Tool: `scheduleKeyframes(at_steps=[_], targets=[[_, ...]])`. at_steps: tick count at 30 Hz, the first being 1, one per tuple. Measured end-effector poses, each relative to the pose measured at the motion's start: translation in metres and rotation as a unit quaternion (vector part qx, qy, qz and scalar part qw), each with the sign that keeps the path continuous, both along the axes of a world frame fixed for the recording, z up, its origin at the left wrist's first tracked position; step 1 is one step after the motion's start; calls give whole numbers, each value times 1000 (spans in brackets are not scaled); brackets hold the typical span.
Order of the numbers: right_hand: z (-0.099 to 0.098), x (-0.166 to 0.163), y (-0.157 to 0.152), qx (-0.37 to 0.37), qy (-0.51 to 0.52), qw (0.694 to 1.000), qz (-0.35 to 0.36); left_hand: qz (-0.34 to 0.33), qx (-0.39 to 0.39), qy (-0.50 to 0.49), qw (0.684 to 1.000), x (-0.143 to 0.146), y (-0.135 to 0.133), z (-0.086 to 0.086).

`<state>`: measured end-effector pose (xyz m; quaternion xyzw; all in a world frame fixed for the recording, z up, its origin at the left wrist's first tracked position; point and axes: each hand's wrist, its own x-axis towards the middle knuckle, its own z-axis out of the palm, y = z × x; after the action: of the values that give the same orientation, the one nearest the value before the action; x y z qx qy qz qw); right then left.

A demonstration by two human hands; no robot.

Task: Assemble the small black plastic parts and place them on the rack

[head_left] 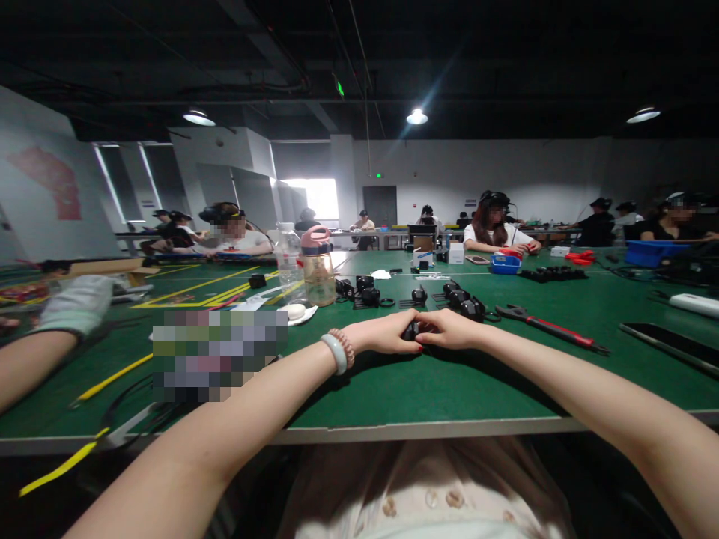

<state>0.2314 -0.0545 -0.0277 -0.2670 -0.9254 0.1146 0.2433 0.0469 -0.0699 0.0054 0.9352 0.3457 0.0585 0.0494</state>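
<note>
My left hand (pixel 390 332) and my right hand (pixel 446 328) meet over the green table, fingers closed around one small black part (pixel 412 329). Most of that part is hidden by the fingers, so its exact kind does not show. Just beyond the hands lie several similar black parts, a group (pixel 368 290) to the left and a pair (pixel 466 303) to the right. Right of my right hand rest pliers (pixel 553 329) with red and black handles.
A bottle with a pink lid (pixel 318 273) stands beyond my left forearm. At far left is another person's gloved hand (pixel 79 303). A phone (pixel 674 346) lies on the right. A blue bin (pixel 505 263) sits near a person across the table (pixel 618 299).
</note>
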Motion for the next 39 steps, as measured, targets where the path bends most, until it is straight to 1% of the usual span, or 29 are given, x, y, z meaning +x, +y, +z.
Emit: scheduleKeyframes(at_steps=[12, 27, 39], targets=[[-1, -1, 2, 5, 3, 1000, 3, 2, -4, 3, 1000, 1, -1, 1], [-1, 0, 4, -21, 8, 1000, 4, -3, -11, -6, 1000, 0, 0, 0], [-1, -1, 7, -31, 15, 999, 0, 12, -15, -2, 1000, 1, 0, 0]])
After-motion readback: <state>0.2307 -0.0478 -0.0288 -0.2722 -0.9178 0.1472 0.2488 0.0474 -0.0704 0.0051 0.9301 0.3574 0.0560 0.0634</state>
